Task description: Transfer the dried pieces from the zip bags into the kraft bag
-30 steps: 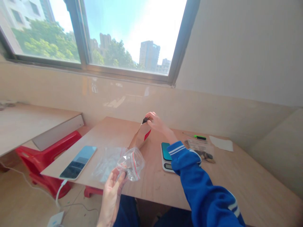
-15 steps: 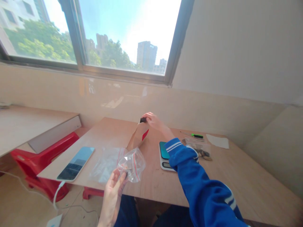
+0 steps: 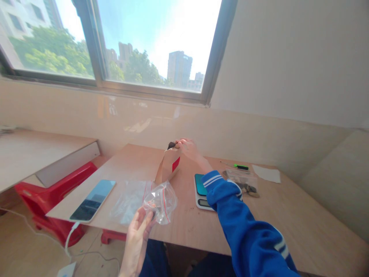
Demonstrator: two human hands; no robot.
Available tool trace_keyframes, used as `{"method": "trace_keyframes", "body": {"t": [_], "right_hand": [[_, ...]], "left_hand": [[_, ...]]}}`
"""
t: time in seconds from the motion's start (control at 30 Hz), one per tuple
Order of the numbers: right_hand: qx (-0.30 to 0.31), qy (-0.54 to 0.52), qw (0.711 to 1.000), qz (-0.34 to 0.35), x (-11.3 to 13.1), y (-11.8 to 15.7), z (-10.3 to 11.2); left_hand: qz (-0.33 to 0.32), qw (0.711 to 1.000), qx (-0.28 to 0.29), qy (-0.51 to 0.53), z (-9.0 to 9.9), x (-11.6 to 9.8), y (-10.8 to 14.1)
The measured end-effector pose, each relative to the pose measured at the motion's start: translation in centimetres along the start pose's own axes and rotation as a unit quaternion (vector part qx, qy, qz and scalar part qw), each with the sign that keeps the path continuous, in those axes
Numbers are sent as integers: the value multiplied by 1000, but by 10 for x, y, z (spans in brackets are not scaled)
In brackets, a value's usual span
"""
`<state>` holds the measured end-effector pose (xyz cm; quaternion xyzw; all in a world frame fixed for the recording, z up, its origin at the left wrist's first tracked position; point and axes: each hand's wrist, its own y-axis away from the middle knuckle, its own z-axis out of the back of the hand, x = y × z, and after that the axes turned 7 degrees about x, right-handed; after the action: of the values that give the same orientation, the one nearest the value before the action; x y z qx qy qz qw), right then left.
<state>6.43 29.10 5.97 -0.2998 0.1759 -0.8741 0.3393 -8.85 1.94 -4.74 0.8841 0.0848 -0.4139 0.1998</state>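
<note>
My left hand (image 3: 141,223) pinches a small clear zip bag (image 3: 164,204) with a red seal line; a small dark bit shows by the thumb. Flat beneath it lies a larger clear zip bag (image 3: 129,200). At the far side of the table, my right hand (image 3: 187,148) is closed at the mouth of an upright brown paper bag (image 3: 166,167) with a red patch. A dark brown dried lump (image 3: 171,145) shows at its fingertips, just over the rim. Under the right forearm sits a kitchen scale (image 3: 200,188) with a teal top, partly covered by the sleeve.
Right of the scale lies a zip bag of brown dried pieces (image 3: 249,188), with a green-and-black screwdriver (image 3: 241,167) and white paper (image 3: 266,174) behind. A phone (image 3: 93,201) on a white cable lies at the left edge. Red stools (image 3: 57,188) stand beside the table.
The dark lump now shows more fully at the paper bag's rim, by my right fingertips. My right hand has shifted slightly; my left hand keeps its hold on the small zip bag.
</note>
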Motion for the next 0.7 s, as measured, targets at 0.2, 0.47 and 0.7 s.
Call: {"method": "trace_keyframes", "body": {"t": [0.2,0.47,0.7], "right_hand": [[21,24,999,19,4,6,3],[2,32,999,-42,1,-3,8],[21,77,996,-38,11,4,10]], "left_hand": [[17,1000,-14,2,0,1,1],[-10,1000,-10,6,5,2,-3],[-13,1000,-21,15,7,5,-5]]}}
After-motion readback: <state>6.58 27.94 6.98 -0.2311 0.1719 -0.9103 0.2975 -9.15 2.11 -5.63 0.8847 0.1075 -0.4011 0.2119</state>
